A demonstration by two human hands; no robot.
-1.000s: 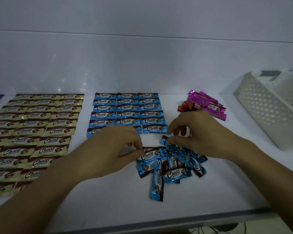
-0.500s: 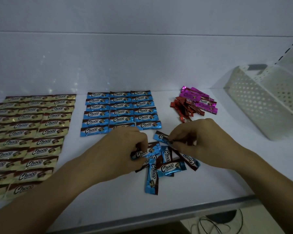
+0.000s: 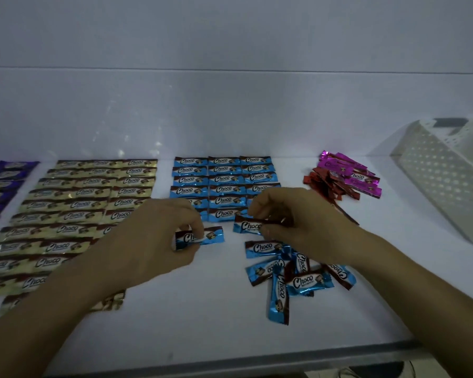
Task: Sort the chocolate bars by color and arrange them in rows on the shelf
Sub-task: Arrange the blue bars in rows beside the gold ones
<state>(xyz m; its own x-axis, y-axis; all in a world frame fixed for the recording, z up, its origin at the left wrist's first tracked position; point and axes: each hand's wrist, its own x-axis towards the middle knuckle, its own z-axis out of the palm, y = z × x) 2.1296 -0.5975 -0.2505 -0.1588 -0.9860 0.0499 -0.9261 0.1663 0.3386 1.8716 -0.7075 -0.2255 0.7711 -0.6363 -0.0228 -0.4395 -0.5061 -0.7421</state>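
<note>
On the white shelf [image 3: 202, 323], my left hand [image 3: 159, 238] pinches a blue chocolate bar [image 3: 212, 236] just below the neat blue rows [image 3: 224, 181]. My right hand [image 3: 295, 219] pinches another blue bar [image 3: 247, 226] at the lower right corner of those rows. A loose pile of blue bars [image 3: 292, 276] lies below my right hand. Gold bars [image 3: 88, 203] lie in rows at the left, partly hidden by my left arm. Purple bars [image 3: 0, 184] sit at the far left edge.
A heap of red bars [image 3: 328, 184] and magenta bars [image 3: 352, 175] lies at the back right. A white perforated basket [image 3: 443, 184] lies tipped at the far right. The shelf's front edge [image 3: 230, 364] runs along the bottom.
Both hands have lifted a blue bar each out of the loose pile and carried them up toward the blue rows; the left bar has moved left, away from the pile.
</note>
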